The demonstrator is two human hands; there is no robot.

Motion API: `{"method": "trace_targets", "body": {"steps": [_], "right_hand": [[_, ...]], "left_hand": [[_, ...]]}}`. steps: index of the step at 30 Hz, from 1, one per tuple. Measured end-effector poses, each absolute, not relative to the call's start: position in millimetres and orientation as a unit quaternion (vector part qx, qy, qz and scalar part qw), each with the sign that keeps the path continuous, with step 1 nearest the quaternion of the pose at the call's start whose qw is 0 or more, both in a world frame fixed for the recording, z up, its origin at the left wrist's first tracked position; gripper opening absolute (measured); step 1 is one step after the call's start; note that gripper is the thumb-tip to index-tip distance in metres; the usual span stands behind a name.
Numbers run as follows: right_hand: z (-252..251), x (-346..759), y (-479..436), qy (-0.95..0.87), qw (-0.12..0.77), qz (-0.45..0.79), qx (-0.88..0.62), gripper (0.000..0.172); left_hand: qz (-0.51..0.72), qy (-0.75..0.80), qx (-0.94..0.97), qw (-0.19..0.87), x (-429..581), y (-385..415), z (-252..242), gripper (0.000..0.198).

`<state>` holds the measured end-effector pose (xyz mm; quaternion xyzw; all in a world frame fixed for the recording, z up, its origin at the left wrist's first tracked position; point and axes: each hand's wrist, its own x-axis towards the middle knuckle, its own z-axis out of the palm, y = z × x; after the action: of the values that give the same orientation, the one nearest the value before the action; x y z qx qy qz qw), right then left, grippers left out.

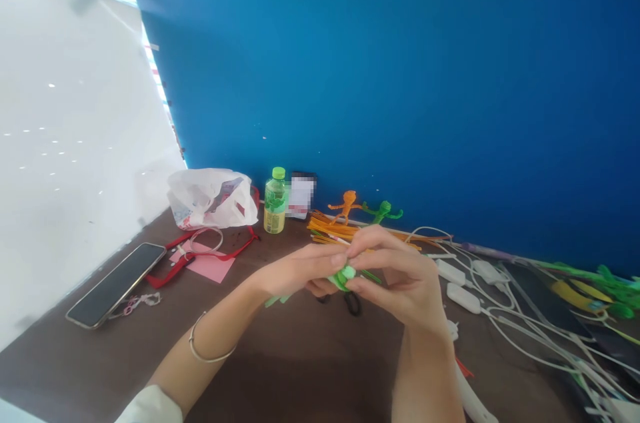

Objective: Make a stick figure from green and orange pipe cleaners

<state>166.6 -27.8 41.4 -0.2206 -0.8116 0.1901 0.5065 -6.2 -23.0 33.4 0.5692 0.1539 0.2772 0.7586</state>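
Above the middle of the brown table, both hands meet on a small bright green coiled piece point(344, 276), which looks like twisted pipe cleaner. My left hand point(303, 270) is closed around it from the left, fingers pressed on its top. From the right, my right hand point(403, 273) pinches the same piece between thumb and fingers. Pale green strips point(277, 301) stick out under the left hand. Behind the hands lies a bundle of orange pipe cleaners point(325, 228), with an orange figure point(349, 206) and a green figure point(384, 212) against the wall. Black loops, perhaps scissor handles point(353, 304), show below the hands.
A phone point(117, 285), pink paper point(213, 268), a red strap point(173, 271) and a white plastic bag point(213, 200) are at left. A green-capped bottle point(275, 202) stands behind. White cables and chargers point(463, 298) tangle at right. A blue wall point(380, 76) bounds the table.
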Motion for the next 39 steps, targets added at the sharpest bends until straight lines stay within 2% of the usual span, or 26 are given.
{"method": "trace_targets", "body": {"steps": [19, 26, 29, 33, 36, 39], "right_hand": [[40.7, 170.0, -25.1, -0.808, 0.493, 0.178, -0.269, 0.018], [37.0, 171.9, -23.7, -0.798, 0.503, 0.205, -0.26, 0.02], [36.6, 171.4, -23.3, -0.792, 0.513, 0.205, -0.259, 0.022], [36.0, 170.9, -22.9, -0.783, 0.526, 0.194, -0.27, 0.022], [36.2, 170.4, -23.5, -0.78, 0.532, 0.187, -0.271, 0.022], [36.9, 170.0, -24.8, -0.783, 0.529, 0.18, -0.272, 0.021]], "left_hand": [[0.299, 0.15, 0.607, 0.721, -7.8, -20.3, 29.4, 0.029], [0.336, 0.181, 0.727, 0.571, -9.7, -16.6, 22.8, 0.028], [0.358, 0.225, 0.772, 0.475, -9.8, -17.8, 25.9, 0.027], [0.356, 0.294, 0.811, 0.359, -9.9, -20.9, 29.7, 0.035], [0.35, 0.315, 0.823, 0.318, -9.5, -23.3, 28.8, 0.048], [0.331, 0.331, 0.833, 0.296, -9.1, -25.5, 27.4, 0.047]]}}
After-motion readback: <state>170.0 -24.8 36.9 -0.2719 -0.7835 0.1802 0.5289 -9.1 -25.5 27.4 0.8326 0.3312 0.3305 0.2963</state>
